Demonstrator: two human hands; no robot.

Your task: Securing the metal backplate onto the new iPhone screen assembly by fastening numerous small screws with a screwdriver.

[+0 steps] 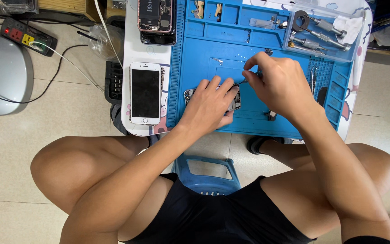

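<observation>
The left hand (211, 105) pinned a small, flat grey phone circuit board (236, 103) against the blue silicone repair mat (195, 49), its grip clenched at the edges. The right hand (276, 86) pinched a thin metal tool (244, 82). The board looked light, stiff and fragile, best held by its rim.

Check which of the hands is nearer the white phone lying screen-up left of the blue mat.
Left. The left hand sits just right of the white phone; the right hand is farther right.
</observation>
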